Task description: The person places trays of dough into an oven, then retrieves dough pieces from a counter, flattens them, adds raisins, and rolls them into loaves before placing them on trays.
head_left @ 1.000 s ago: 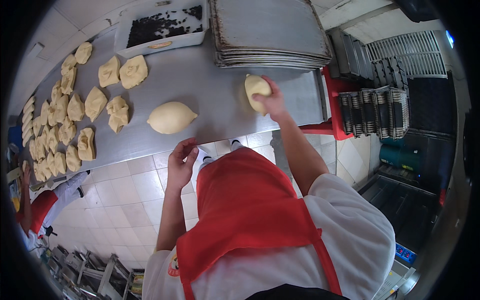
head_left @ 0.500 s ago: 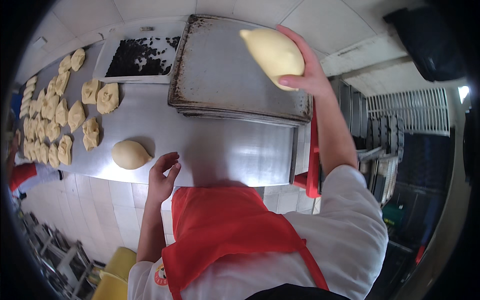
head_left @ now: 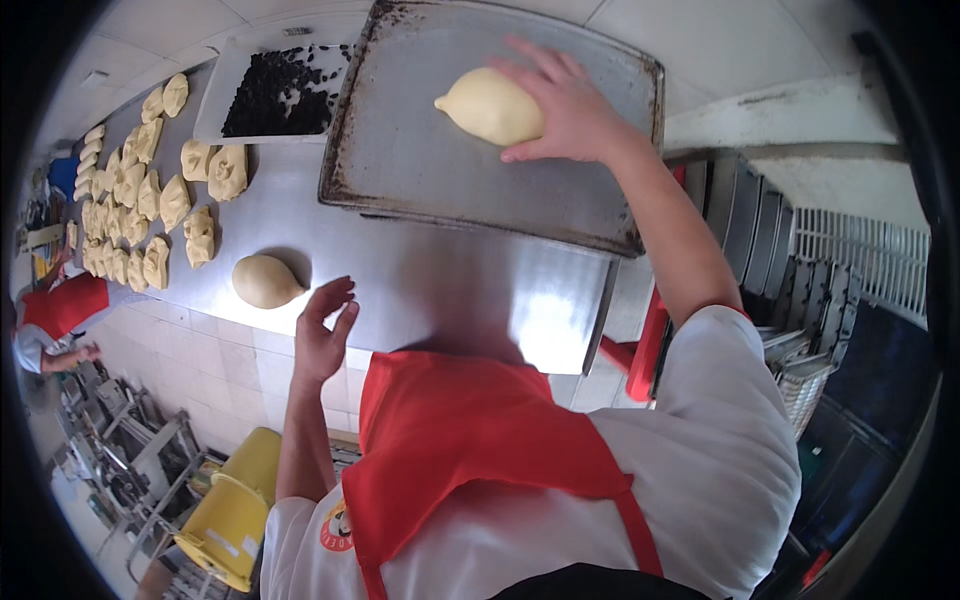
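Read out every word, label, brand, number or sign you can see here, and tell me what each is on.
Round emblem on the white shirt: small lettering, which I won't copy out.
Pale labels on the yellow bin: too small to read.
Dough piece at the right hand: no print visible.

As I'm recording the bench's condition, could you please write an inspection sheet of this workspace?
Surface: shiny grey metal table, with glare.
Job's things: smooth pale oval dough piece on or over a dark-rimmed grey metal tray; smooth pale rounded dough piece on the table.
Clutter: folded pale dough pieces, white plastic tub of black bits.
Hands: right hand touching the oval piece, fingers spread, blurred; left hand open, empty.
Cables: nothing clearly seen.
Surroundings: co-worker in red and white; yellow plastic bins.
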A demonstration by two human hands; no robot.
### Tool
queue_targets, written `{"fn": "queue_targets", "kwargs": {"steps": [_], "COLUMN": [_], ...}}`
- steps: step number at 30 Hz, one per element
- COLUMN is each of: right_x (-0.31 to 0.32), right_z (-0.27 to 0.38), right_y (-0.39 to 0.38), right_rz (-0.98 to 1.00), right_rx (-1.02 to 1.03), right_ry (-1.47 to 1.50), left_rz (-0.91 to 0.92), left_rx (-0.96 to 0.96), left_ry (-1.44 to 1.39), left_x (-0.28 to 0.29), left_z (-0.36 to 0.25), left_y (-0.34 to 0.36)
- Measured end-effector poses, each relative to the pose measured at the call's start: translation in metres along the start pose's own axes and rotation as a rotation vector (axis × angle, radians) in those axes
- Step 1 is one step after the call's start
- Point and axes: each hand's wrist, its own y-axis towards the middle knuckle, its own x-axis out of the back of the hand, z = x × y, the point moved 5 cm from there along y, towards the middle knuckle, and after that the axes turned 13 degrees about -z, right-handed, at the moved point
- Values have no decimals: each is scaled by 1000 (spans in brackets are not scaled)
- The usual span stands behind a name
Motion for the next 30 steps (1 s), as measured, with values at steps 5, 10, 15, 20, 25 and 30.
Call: {"fn": "queue_targets", "kwargs": {"steps": [5,10,15,20,25,30], "right_x": [-2,-62,-75,-89,-83,-83], "right_z": [91,179,195,204,183,184], "right_y": [-131,-172,-152,-126,-124,-57], "right_rz": [-602,-643,-1007,-1472,-1572,-1502], "right_rx": [-794,-1449,-1498,-1501,-1507,-1392], "right_ry": [858,1325,1510,1743,1533,1614], "left_rz": [-53,276,509,473,594,676], "left_rx": [-416,-622,-883,-1136,-916,-517], "left_ry": [548,1028,956,772,623,200], "left_x": [97,141,155,146,139,159], "left_z": [15,32,86,99,78,100], "left_y": [23,61,98,113,138,195]}}
